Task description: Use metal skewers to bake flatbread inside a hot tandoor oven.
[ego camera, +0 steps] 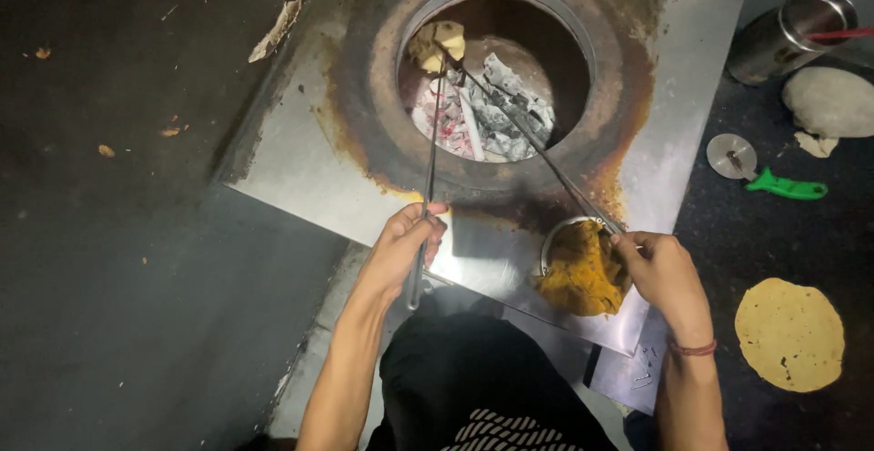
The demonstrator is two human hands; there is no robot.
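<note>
Head view, looking down on a clay tandoor oven set in a square steel top. Left hand closed around a long metal rod; right hand closed around a second long rod. Both rods reach into the oven mouth, tips meeting at a piece of flatbread stuck to the inner wall, upper left. Ash and glowing coals at the bottom.

Beside the right hand, a yellow stained cloth pad rests on the steel top, touching the fingers. On the dark table to the right: a rolled raw flatbread, a dough ball, a steel cup, a green-handled round cutter.
</note>
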